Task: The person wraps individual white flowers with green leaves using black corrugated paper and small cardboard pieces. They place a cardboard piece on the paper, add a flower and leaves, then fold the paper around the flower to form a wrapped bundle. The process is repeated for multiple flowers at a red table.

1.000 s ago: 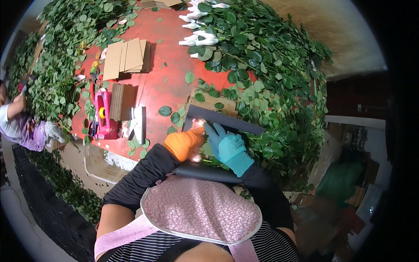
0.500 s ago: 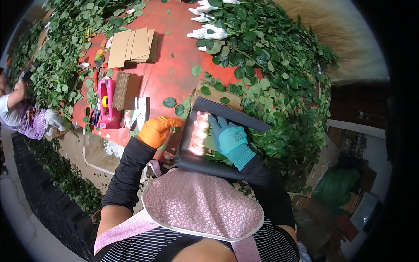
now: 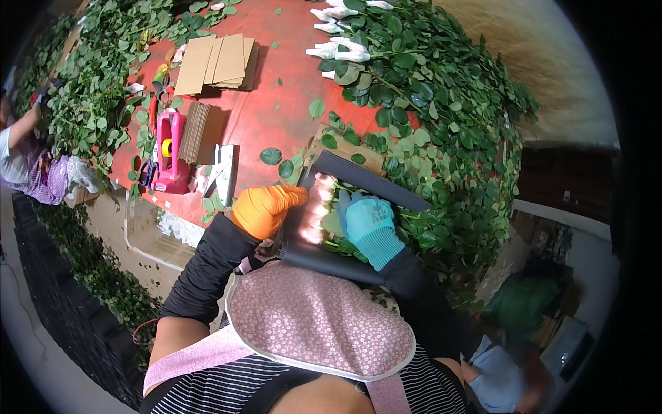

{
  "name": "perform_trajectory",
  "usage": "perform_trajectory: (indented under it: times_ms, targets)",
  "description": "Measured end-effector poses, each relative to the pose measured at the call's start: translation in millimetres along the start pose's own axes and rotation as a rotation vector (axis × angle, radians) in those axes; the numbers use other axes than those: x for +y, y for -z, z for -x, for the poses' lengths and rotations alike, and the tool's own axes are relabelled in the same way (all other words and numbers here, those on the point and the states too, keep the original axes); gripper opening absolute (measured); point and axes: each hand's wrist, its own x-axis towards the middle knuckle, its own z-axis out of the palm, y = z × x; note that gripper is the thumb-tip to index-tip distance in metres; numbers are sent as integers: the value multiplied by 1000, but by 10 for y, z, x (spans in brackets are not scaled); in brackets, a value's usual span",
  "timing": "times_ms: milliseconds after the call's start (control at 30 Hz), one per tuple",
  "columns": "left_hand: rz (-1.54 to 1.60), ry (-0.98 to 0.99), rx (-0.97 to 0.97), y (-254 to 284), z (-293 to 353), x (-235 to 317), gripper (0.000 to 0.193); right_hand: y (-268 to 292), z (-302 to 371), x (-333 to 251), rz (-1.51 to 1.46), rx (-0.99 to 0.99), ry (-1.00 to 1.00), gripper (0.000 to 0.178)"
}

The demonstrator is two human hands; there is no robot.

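Pale pink rose heads [image 3: 317, 210] lie in a row inside a dark trough-like holder [image 3: 331, 264], their leafy stems running to the right. My left hand [image 3: 265, 209], in an orange glove, is closed at the holder's left side, its fingertips against the edge by the rose heads. Whatever it pinches is hidden. My right hand [image 3: 369, 226], in a teal glove, rests over the stems just below the heads, with fingers curled down into the leaves. A ridged dark panel [image 3: 372, 181] forms the holder's far side.
On the red table [image 3: 276, 90] are cardboard sheets [image 3: 214, 62], a cardboard stack [image 3: 201, 134], a pink tape dispenser [image 3: 171, 155], a white stapler-like tool [image 3: 221, 176] and scissors [image 3: 147, 172]. Leafy stems [image 3: 441, 90] crowd the right. People stand at far left [image 3: 48, 165] and lower right [image 3: 500, 369].
My left hand has moved right, up to the rose heads. My right hand's fingers have drawn back and curled more over the stems. A person has appeared at lower right.
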Motion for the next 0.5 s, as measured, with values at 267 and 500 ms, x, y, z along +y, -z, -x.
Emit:
perform_trajectory:
  times_ms: [267,500]
  targets:
    - [-54,24,22,45,80,-219,39,-135,-95,80,-8,-98,46,17]
    - [-104,-99,-110,-314,-84,49,49,28,-130,66,-2,-194,46,20]
